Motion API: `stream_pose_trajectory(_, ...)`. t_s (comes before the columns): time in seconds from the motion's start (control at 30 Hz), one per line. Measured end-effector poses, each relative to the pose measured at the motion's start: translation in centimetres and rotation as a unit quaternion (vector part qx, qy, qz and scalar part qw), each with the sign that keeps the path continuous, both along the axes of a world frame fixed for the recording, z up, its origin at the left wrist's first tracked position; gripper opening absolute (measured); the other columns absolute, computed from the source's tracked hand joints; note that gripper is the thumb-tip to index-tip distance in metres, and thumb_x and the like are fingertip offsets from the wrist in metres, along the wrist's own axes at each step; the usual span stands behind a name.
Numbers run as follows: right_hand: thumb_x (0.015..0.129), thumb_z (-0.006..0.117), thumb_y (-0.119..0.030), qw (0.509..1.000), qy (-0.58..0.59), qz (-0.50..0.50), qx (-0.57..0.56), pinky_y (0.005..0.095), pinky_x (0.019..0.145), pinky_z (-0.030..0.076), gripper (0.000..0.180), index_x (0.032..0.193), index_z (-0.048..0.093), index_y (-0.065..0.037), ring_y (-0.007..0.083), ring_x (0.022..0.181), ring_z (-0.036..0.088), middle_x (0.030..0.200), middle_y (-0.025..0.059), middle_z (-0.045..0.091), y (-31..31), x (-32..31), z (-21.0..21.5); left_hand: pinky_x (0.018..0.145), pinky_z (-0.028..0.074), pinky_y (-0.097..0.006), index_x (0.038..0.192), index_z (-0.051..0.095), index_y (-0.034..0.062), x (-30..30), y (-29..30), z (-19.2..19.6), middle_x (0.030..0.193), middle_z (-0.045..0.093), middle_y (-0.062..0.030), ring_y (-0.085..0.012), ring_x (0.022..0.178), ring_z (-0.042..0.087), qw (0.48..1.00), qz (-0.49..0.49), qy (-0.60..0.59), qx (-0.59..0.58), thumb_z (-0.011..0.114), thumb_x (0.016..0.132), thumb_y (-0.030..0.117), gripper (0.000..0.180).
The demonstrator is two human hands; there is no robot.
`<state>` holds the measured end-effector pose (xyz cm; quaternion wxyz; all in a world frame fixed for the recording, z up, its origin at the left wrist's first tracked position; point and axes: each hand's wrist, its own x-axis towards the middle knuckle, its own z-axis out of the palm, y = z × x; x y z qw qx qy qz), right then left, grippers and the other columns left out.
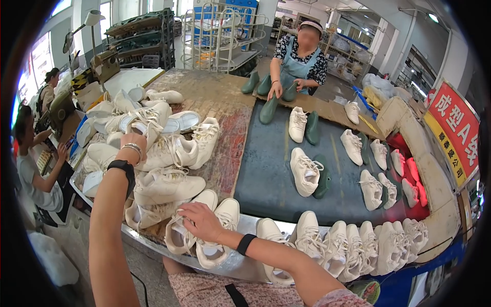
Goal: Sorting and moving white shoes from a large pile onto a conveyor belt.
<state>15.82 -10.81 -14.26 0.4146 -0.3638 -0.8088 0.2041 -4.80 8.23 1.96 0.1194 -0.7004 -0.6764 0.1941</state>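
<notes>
Figure: a shoe-finishing line, seen from beside the worker at the near edge of the counter (225, 153).

The left hand (134, 141) is raised over a heap of white sneakers (153, 148) on the left part of the counter; it is turned away, and whether it grips a shoe or merely rests on the heap cannot be told. The right hand (200, 220) lies palm-down, fingers loosely curled, on a pair of white sneakers (204, 233) standing at the near edge, toes pointing away from the worker; it touches their laces and does not clasp them.

To the right, a dark conveyor belt (276, 174) carries spaced sneakers, some beside green shoe lasts (321, 176). A row of finished sneakers (358, 245) crowds the near right edge. At the far edge a person in a blue apron (299, 61) handles more green lasts.

Risks, as judged: the pair under the right hand overhangs the metal rim, so a careless pull could tip one shoe to the floor. The loose heap could slide if a lower shoe is drawn out, and trailing laces could snag on neighbouring shoes.
</notes>
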Motion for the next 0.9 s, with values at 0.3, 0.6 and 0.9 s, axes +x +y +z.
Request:
stream_pose_trajectory(0.3, 0.082, 0.058, -0.014, 1.000, 0.010, -0.004, -0.002, 0.0419, 0.102, 0.036, 0.026, 0.105, 0.064, -0.005, 0.0275, 0.110, 0.053, 0.115, 0.0110, 0.059, 0.15, 0.47, 0.26, 0.078, 0.054, -0.033, 0.097, 0.072, 0.0120, 0.66, -0.08, 0.55, 0.101, 0.070, -0.0083, -0.0230, 0.095, 0.068, 1.000, -0.005, 0.004, 0.004, 0.078, 0.067, 0.030, 0.036)
stream_pose_trajectory(0.6, 0.085, 0.057, -0.018, 1.000, -0.003, 0.006, -0.027, 0.0424, 0.105, 0.033, 0.026, 0.107, 0.064, -0.005, 0.0272, 0.114, 0.051, 0.119, 0.0114, 0.058, -0.12, 0.22, -0.03, 0.079, 0.054, -0.032, 0.097, 0.073, 0.0120, 0.19, 0.14, 0.12, 0.100, 0.071, -0.0087, -0.0226, 0.095, 0.068, 1.000, 0.003, 0.018, 0.000, 0.077, 0.066, 0.030, 0.036)
stream_pose_trajectory(0.9, 0.085, 0.054, -0.017, 1.000, -0.006, 0.003, -0.027, 0.0420, 0.105, 0.033, 0.027, 0.108, 0.064, -0.004, 0.0277, 0.114, 0.050, 0.118, 0.0122, 0.057, 0.01, 0.34, 0.04, 0.079, 0.054, -0.032, 0.097, 0.072, 0.0130, 0.49, 0.13, 0.13, 0.102, 0.070, -0.0076, -0.0219, 0.096, 0.067, 1.000, -0.002, 0.021, 0.003, 0.077, 0.067, 0.030, 0.035)
